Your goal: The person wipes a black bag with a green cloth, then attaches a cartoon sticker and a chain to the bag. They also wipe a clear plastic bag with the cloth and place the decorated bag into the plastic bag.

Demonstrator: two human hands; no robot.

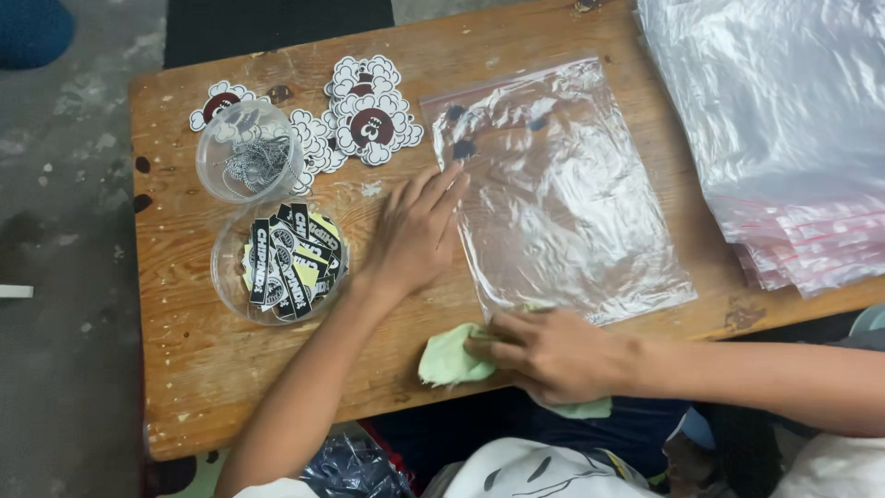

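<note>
Bag: a clear, crinkled plastic zip bag lies flat in the middle of the desk, its mouth toward the far edge, dark spots showing through near the top left corner.
Cloth: a pale green cloth sits at the near edge of the desk, just below the bag's near left corner.
Left grip: your left hand is open, fingers spread flat, fingertips pressing the bag's left edge.
Right grip: your right hand is curled shut on the green cloth, touching the bag's near edge.
Around: 2 clear round tubs stand left of your left hand, beside cloud-shaped stickers; a stack of bags lies to the right.
</note>
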